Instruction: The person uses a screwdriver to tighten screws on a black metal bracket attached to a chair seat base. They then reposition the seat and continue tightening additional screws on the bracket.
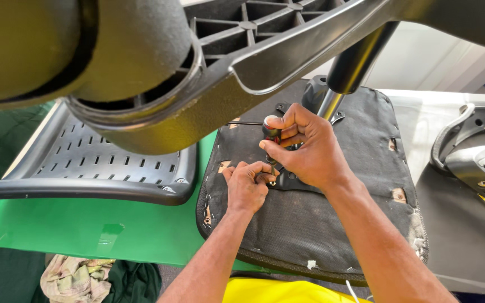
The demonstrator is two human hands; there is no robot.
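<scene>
So the upturned chair seat (310, 224) lies flat on the green counter (96, 230), black fabric underside up, and everything is happening around the metal mounting plate (296, 182) near its middle, just below where the chrome gas column (332, 101) comes up. The right hand (310, 151) has its grip closed around the red-and-black handle of a screwdriver (271, 132), standing it nearly upright over the plate. The left hand (246, 185) sits just left of the plate, fingers curled in and pinching down at the screwdriver's tip, steadying it; I can't make out the screw itself. My guess is the screwdriver is light and rigid, and the fat handle is the obvious place to hold, though the tip would skate off a screw head without that guiding hand. The seat looks heavy-ish and stiff, padded edges soft, so it should stay put. A slotted black backrest (102, 163) lies well left of the plate.
</scene>
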